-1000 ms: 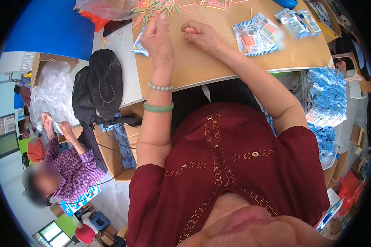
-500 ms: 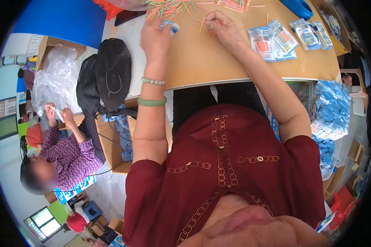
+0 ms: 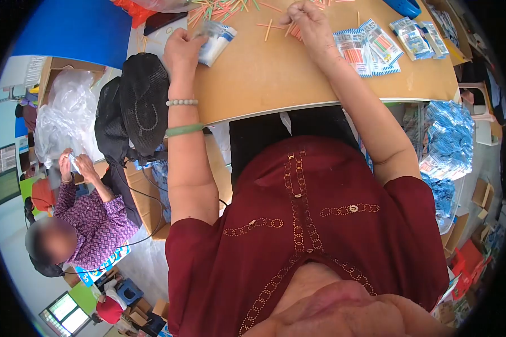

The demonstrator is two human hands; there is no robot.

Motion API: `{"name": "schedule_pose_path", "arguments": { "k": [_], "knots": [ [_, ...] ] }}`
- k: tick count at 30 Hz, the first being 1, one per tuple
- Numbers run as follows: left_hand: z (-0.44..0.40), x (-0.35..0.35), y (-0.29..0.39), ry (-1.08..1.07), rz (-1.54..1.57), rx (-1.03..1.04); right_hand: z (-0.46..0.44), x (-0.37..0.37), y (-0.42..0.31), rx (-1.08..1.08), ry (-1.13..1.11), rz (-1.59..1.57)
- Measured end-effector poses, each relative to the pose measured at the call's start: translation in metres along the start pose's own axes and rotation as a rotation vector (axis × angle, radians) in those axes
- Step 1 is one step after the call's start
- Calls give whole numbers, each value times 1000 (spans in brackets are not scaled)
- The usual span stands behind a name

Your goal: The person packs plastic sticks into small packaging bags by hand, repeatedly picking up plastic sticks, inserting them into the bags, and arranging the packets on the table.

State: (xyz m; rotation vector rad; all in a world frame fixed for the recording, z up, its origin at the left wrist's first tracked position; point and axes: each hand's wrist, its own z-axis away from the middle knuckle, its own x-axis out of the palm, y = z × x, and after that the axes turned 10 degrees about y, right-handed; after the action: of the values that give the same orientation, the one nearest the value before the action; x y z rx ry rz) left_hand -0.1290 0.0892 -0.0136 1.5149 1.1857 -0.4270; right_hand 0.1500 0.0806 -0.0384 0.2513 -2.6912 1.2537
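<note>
- In the head view, my left hand (image 3: 180, 53) is at the left part of the desk (image 3: 258, 84), its fingers clamped on the edge of a blue-and-white packet (image 3: 218, 45), which lies tilted and is partly blurred.
- My right hand (image 3: 316, 36) is over the desk to the right, fingers curled close together; I cannot tell whether they grip anything.
- Pink sticks (image 3: 296, 33) show just below those fingers.
- Beside them, between my hands, a yellowish stick (image 3: 268, 31) lies across a pink one.
- A heap of coloured sticks (image 3: 222, 10) is at the far side, cut off by the top edge.
- Right of my right hand, filled packets (image 3: 351, 53) overlap on the desk, coloured sticks showing through their fronts.
- Two more packets (image 3: 409, 38) lie farther right, near a blue ring-shaped object (image 3: 405, 7).
- A black bag (image 3: 143, 106) sits left of my left wrist.
</note>
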Motion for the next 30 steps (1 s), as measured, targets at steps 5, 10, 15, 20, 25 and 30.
{"name": "schedule_pose_path", "arguments": {
  "k": [5,10,15,20,25,30],
  "knots": [
    [6,-16,9,50,-37,98,-5,-1,18,364,260,-92],
    [14,-22,17,377,-277,455,-9,1,-11,537,216,-18],
    [23,-31,33,443,245,541,5,10,-5,312,-33,407],
    [61,-27,53,-143,1268,-240,4,4,-4,332,-145,611],
    [90,-24,63,-250,1380,-324,3,0,-11,341,-72,417],
    [102,-20,72,-268,1351,-265,-5,11,-54,549,-56,90]
  ]
}}
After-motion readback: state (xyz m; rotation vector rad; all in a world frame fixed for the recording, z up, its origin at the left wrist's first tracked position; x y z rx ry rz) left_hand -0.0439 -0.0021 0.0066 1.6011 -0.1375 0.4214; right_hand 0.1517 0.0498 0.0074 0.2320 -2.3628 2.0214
